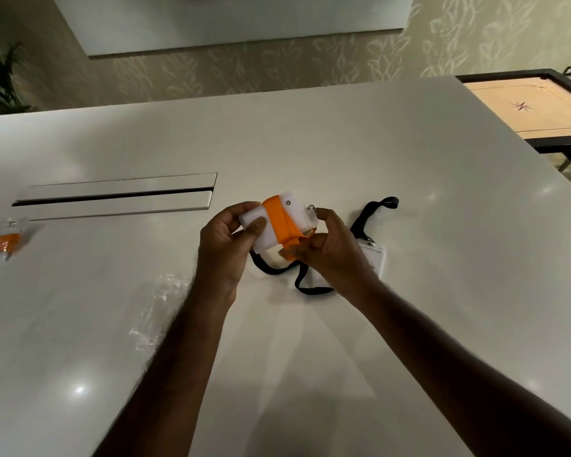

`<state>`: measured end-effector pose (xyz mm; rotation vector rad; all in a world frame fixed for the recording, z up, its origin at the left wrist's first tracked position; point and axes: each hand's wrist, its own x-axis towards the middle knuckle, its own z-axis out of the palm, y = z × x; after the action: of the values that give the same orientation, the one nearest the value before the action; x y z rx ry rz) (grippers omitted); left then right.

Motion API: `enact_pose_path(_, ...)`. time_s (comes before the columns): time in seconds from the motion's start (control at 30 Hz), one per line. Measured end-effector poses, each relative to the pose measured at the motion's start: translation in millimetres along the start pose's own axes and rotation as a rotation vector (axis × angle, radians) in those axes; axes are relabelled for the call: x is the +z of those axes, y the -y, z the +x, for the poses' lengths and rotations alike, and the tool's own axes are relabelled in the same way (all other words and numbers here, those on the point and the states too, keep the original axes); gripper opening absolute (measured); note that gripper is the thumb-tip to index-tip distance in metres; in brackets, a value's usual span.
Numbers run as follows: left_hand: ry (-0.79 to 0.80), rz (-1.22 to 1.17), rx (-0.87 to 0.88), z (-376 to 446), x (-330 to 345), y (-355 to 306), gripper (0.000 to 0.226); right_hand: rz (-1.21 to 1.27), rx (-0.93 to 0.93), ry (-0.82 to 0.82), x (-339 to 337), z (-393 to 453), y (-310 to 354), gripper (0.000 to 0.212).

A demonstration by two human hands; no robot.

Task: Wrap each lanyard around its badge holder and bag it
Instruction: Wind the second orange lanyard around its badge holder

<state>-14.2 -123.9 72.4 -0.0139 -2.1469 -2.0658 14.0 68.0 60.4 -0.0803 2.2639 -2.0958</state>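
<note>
I pinch the badge holder [279, 225] in my left hand [226, 245], long axis running left to right above the table [343, 143]. My right hand [330, 249] grips the orange lanyard [282, 222] end at its near-right corner, the closer hand to tuck it.

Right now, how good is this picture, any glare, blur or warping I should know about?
Head view: dim room; small glare spots on the glossy table; wide-angle lens bows the table's edges; forearms and the clear bag look smeared; the orange lanyard between left hand and right hand stays fairly sharp.
</note>
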Motion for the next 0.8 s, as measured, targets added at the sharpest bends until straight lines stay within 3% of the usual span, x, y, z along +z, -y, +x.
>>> enact_pose_path(0.07,-0.036,0.014,-0.003,1,1,1,0.023,-0.052,-0.028,-0.021,3,-8,-2,0.071)
enact_pose_path(0.3,-0.138,0.153,0.057,0,-1,2,0.024,-0.102,-0.094,0.005,1,-31,-1,0.062)
enact_pose_path(0.43,-0.089,0.267,0.123,-7,3,1,0.024,-0.215,-0.148,0.095,-6,-30,12,0.022)
enact_pose_path(0.5,-0.05,0.313,0.15,-12,7,1,0.023,-0.225,-0.172,0.076,-10,-23,19,0.013)
enact_pose_path(0.8,0.066,0.397,0.211,-21,16,-3,0.024,-0.19,-0.164,0.009,-28,15,49,0.023)
